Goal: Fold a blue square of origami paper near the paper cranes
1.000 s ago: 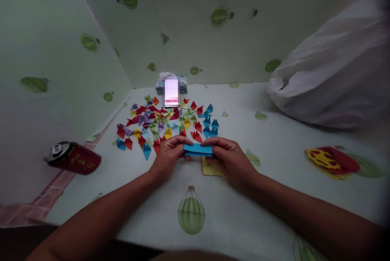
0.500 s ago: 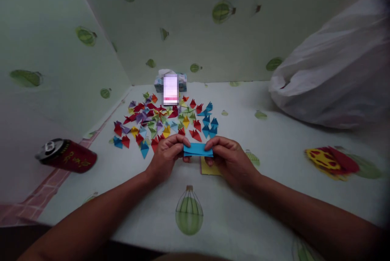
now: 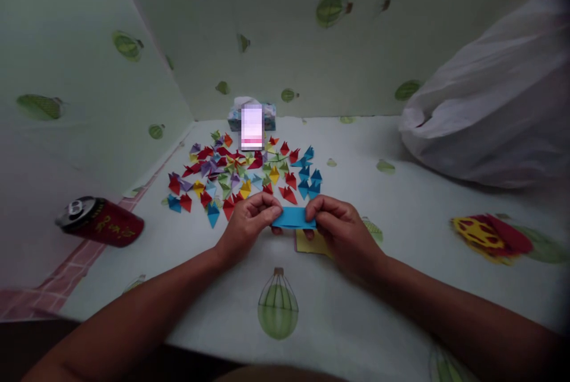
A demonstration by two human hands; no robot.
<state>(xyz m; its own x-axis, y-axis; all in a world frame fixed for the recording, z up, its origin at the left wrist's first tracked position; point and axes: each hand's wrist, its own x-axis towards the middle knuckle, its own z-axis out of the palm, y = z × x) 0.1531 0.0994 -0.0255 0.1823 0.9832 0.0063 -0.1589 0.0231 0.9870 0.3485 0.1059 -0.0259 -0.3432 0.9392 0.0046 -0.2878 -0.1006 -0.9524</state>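
Item: blue paper strip point(image 3: 294, 217), folded flat, held just above the surface point(image 3: 401, 287) between the left hand point(image 3: 247, 223) and right hand point(image 3: 341, 230), each grip pinching one end. Completed, by appearance: a spread of small folded paper pieces point(image 3: 243, 177) lying beyond the hands. Outstanding, by judgement: the strip's further folds, and the yellow sheet point(image 3: 309, 243) under the right hand, not yet folded.
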